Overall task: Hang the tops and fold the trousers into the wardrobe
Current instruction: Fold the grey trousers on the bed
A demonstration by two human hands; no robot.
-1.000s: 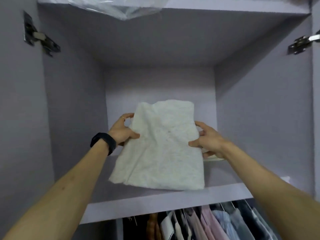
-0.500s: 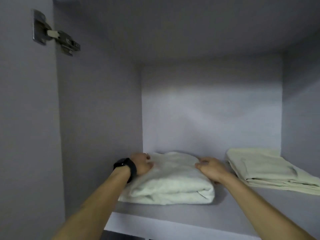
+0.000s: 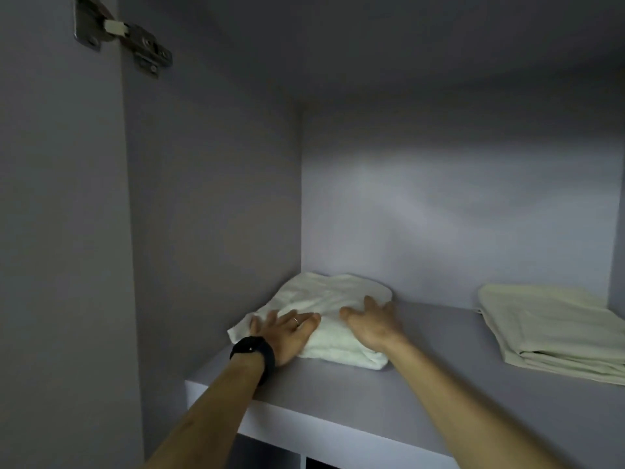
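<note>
A folded white garment (image 3: 333, 296) lies on the lilac wardrobe shelf (image 3: 338, 390), in the back left corner. My left hand (image 3: 287, 330), with a black watch on its wrist, rests flat on the garment's left front part, fingers spread. My right hand (image 3: 373, 321) lies flat on its right side, fingers straight and pointing toward the back wall. Neither hand grips the cloth.
A second folded, cream-coloured garment (image 3: 554, 326) lies at the right end of the same shelf. The wardrobe's left wall (image 3: 209, 214) stands close beside the white garment. A metal door hinge (image 3: 132, 45) sits at the upper left. Bare shelf shows between the two piles.
The white garment went from being held up in front of the shelf to lying on it. Both hands uncurled and now lie flat on top of it.
</note>
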